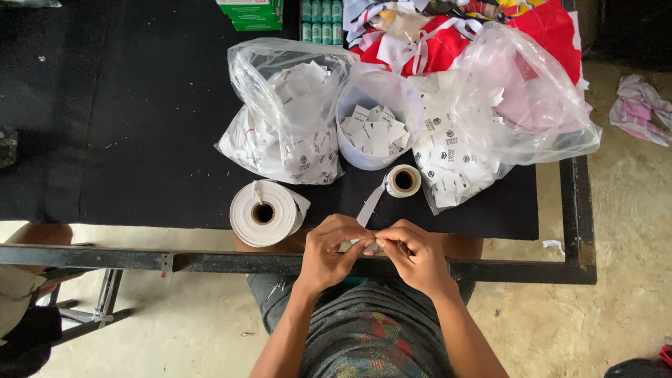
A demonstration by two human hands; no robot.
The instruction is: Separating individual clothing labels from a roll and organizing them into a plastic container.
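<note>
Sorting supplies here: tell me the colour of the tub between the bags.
White tub, translucent, seen in the head view.

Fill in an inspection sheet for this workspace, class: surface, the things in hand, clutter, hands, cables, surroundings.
Surface: black table top in a dark metal frame.
Things in hand: white strip running from the small roll to both hands; cut labels fill the tub.
Clutter: large white roll; two clear bags of labels, left bag and right bag; red and white cloth; green box.
Hands: left hand and right hand pinch the strip between their fingers at the table edge.
Cables: nothing seen.
Surroundings: bare concrete floor; crumpled cloth lying on it.
</note>
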